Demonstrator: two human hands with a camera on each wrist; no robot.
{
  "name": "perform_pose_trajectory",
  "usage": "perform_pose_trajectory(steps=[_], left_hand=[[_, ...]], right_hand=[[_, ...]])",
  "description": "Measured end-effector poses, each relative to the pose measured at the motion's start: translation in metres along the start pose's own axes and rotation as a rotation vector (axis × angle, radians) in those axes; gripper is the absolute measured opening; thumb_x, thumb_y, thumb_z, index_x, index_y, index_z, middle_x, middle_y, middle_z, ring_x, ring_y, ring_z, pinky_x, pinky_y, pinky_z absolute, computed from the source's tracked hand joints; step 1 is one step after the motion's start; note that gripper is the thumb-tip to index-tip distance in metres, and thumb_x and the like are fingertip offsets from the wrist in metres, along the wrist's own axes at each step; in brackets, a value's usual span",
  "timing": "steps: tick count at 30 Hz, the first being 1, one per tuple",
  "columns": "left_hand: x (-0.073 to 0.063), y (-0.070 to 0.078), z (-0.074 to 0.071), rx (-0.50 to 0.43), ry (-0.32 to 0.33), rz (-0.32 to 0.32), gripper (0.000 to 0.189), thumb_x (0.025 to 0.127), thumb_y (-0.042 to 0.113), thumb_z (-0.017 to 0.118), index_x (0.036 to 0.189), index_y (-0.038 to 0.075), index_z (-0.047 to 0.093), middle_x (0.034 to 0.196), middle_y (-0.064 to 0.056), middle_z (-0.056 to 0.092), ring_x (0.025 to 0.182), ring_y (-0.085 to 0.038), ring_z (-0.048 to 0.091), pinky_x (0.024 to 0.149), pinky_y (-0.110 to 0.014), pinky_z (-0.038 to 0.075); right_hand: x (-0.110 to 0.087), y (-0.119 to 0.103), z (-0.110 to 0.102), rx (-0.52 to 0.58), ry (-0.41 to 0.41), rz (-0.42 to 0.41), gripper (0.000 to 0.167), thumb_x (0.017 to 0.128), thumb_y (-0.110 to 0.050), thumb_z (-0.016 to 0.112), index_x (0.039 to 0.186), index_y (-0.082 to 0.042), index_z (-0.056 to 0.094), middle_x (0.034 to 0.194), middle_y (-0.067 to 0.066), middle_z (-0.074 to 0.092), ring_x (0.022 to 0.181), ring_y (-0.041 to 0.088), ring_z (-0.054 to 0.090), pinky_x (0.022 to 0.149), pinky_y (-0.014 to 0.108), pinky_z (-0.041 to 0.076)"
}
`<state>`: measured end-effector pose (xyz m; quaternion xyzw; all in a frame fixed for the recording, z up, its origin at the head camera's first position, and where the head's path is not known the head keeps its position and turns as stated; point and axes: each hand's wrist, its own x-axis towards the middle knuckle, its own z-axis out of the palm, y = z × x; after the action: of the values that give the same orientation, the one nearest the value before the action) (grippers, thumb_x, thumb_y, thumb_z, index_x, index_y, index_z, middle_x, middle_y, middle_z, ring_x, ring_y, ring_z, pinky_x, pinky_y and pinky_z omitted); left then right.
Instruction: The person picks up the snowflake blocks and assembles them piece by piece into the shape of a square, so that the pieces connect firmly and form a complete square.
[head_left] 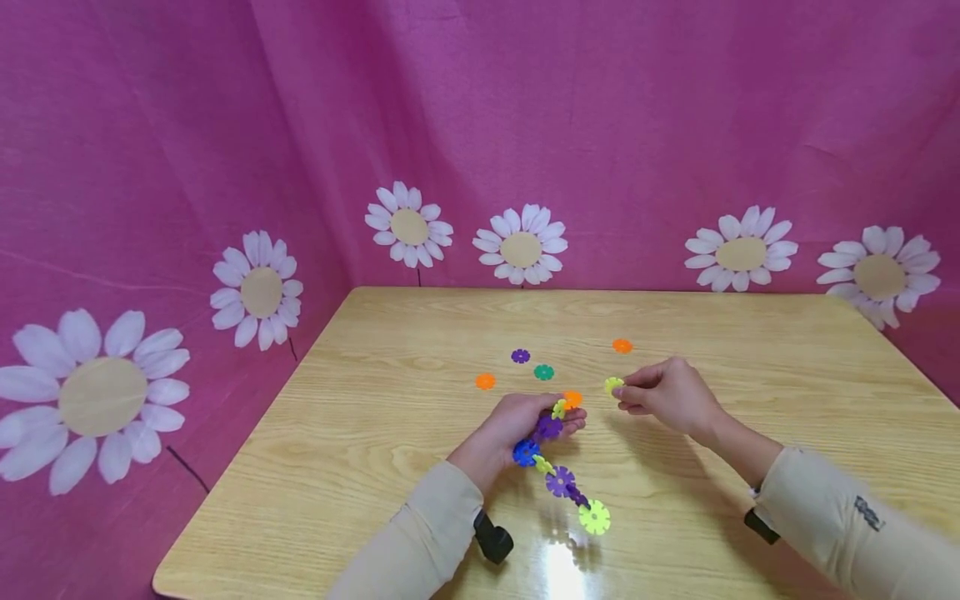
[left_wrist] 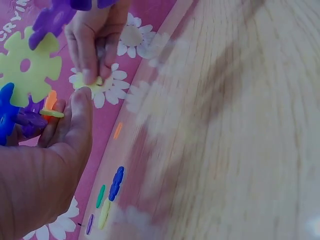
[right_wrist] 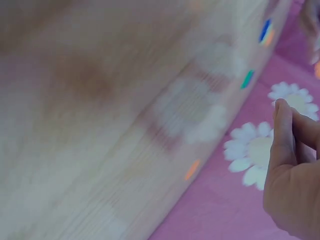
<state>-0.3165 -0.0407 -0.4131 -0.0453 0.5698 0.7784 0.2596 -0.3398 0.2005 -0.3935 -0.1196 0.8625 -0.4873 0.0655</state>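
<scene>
In my left hand [head_left: 517, 418] I hold a chain of interlocking plastic snowflake discs [head_left: 560, 482]. Purple, blue, yellow and orange pieces make it up, and its near end hangs over the table with a yellow-green disc [head_left: 595, 517]. The orange disc [head_left: 572, 400] is at the far end, by my left fingers. To the right, thumb and fingers of my right hand [head_left: 671, 398] pinch a single yellow disc [head_left: 612, 385], apart from the chain in the head view. The right wrist view shows my right thumb and fingers [right_wrist: 295, 160] together, the disc there hidden.
Loose discs lie on the wooden table [head_left: 360, 400] beyond my hands: orange [head_left: 485, 381], purple [head_left: 521, 356], green [head_left: 543, 372] and another orange [head_left: 622, 345]. The left wrist view also shows a blue disc [left_wrist: 116, 183]. A pink flowered cloth [head_left: 600, 125] hangs behind.
</scene>
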Motion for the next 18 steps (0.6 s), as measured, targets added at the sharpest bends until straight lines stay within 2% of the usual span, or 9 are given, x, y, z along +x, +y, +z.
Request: perform_pose_trajectory(steps=[5, 8, 11, 15, 18], left_hand=[[-0.001, -0.001, 0.003, 0.021, 0.014, 0.02, 0.032, 0.103, 0.024, 0.055, 0.113, -0.004, 0.068, 0.108, -0.019, 0.075, 0.084, -0.015, 0.076, 0.08, -0.023, 0.061], [-0.001, -0.002, 0.005, 0.015, 0.02, 0.027, 0.031, 0.103, 0.023, 0.055, 0.113, -0.004, 0.067, 0.107, -0.019, 0.075, 0.083, -0.015, 0.077, 0.08, -0.024, 0.061], [0.0, -0.003, 0.007, 0.016, 0.024, 0.029, 0.031, 0.103, 0.022, 0.055, 0.112, -0.005, 0.067, 0.104, -0.019, 0.076, 0.081, -0.016, 0.076, 0.08, -0.024, 0.061], [-0.001, -0.005, 0.01, 0.052, 0.021, 0.031, 0.032, 0.103, 0.023, 0.054, 0.111, -0.004, 0.069, 0.1, -0.017, 0.077, 0.077, -0.013, 0.075, 0.079, -0.023, 0.062], [-0.001, -0.006, 0.011, 0.063, 0.015, 0.031, 0.032, 0.103, 0.023, 0.053, 0.112, -0.003, 0.07, 0.102, -0.017, 0.077, 0.077, -0.012, 0.075, 0.08, -0.023, 0.061]], right_hand=[[-0.019, -0.013, 0.008, 0.069, -0.025, -0.026, 0.029, 0.092, -0.012, 0.072, 0.108, 0.012, 0.071, 0.098, 0.023, 0.076, 0.085, 0.03, 0.076, 0.076, 0.036, 0.064], [-0.027, -0.017, 0.012, 0.068, -0.027, -0.058, 0.027, 0.092, -0.012, 0.072, 0.106, 0.011, 0.072, 0.097, 0.023, 0.076, 0.083, 0.03, 0.076, 0.074, 0.035, 0.064], [-0.034, -0.021, 0.018, -0.008, -0.015, -0.134, 0.022, 0.091, -0.011, 0.072, 0.102, 0.007, 0.075, 0.091, 0.018, 0.077, 0.079, 0.028, 0.076, 0.07, 0.03, 0.064], [-0.043, -0.028, 0.025, -0.183, 0.032, -0.241, 0.015, 0.09, -0.01, 0.073, 0.097, 0.001, 0.078, 0.08, 0.005, 0.077, 0.071, 0.018, 0.074, 0.06, 0.022, 0.061], [-0.046, -0.032, 0.028, -0.263, 0.069, -0.253, 0.011, 0.089, -0.011, 0.074, 0.095, -0.003, 0.079, 0.075, 0.0, 0.076, 0.067, 0.014, 0.071, 0.056, 0.02, 0.056]])
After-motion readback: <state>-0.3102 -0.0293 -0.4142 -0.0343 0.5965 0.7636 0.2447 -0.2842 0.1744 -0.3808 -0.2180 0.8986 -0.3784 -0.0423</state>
